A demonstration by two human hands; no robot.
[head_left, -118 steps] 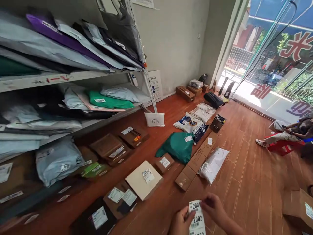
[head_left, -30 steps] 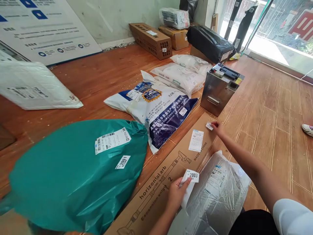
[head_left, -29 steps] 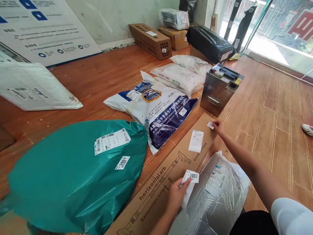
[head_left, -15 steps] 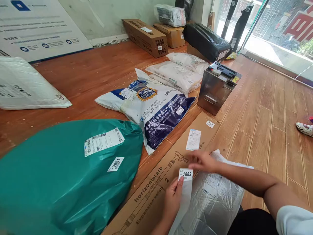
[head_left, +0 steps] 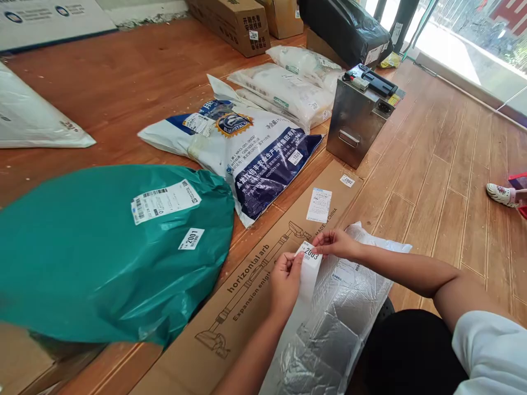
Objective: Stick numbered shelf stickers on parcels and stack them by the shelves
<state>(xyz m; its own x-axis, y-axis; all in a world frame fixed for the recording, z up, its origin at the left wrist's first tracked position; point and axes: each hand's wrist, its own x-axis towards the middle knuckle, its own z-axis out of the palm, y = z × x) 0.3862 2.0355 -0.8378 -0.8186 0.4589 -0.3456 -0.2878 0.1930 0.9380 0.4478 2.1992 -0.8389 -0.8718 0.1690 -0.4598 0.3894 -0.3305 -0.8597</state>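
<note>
Near the long carton's (head_left: 251, 285) edge, left fingers (head_left: 296, 264) pinch the label strip (head_left: 310, 271), apparently steadying it. Right fingers (head_left: 323, 241) pinch its 2003 end, seemingly to tension it.

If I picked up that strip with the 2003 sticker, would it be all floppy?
Probably floppy: the strip bends and droops below the 2003 sticker. It's likely very light, since it looks paper-thin and the left hand holds it between thumb and fingers.

Daylight: upper-right glass front (head_left: 469, 63), blown out | sheen: silver parcel (head_left: 325, 329), green bag (head_left: 102, 263) | held label (head_left: 309, 257) legible
</note>
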